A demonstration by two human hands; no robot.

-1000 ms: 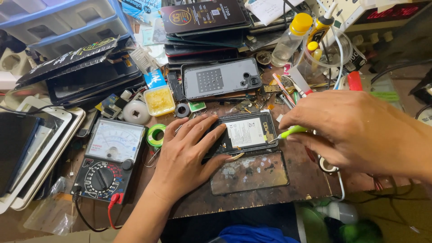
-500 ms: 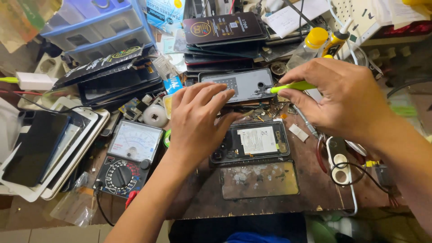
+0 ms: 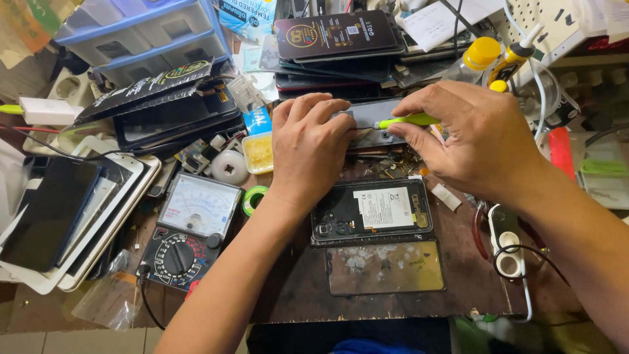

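Grey phone [image 3: 373, 128] lies toward the back edge of the cluttered workbench [image 3: 295, 288], flat under the left hand [image 3: 308, 147], whose fingers press down on it rather than closing around it. The right hand [image 3: 475, 134] pinches a green-handled screwdriver [image 3: 406, 120] between thumb and fingers, tip on the phone. Just in front lies an opened phone [image 3: 371, 212] showing its battery, then a glass panel [image 3: 384, 267]. An analog multimeter [image 3: 190, 229] sits left.
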